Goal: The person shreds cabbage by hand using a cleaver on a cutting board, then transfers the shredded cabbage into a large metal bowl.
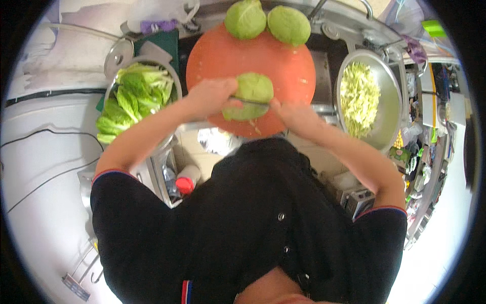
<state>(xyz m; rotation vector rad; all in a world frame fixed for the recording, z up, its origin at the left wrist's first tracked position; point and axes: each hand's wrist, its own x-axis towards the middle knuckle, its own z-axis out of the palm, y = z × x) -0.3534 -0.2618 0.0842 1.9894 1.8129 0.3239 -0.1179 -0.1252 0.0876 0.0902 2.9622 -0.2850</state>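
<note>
A green cabbage (253,88) lies near the front of a round orange cutting board (216,57), with a knife blade (250,101) sunk across it. My right hand (292,114) is closed at the knife's right end, where the handle is hidden. On the left, my left hand (214,95) touches the cabbage's upper left side and the blade's left end; its fingers are blurred. Small cabbage shreds (255,127) lie at the board's front edge. Two more whole cabbages, one on the left (246,19) and one on the right (289,25), rest at the board's far edge.
At the right stands a steel bowl (391,114) of shredded cabbage (358,100). A metal bowl (176,81) of loose green leaves (138,95) is at the left, beside a round lid (119,57). Below the counter is a container with a red cap (185,185).
</note>
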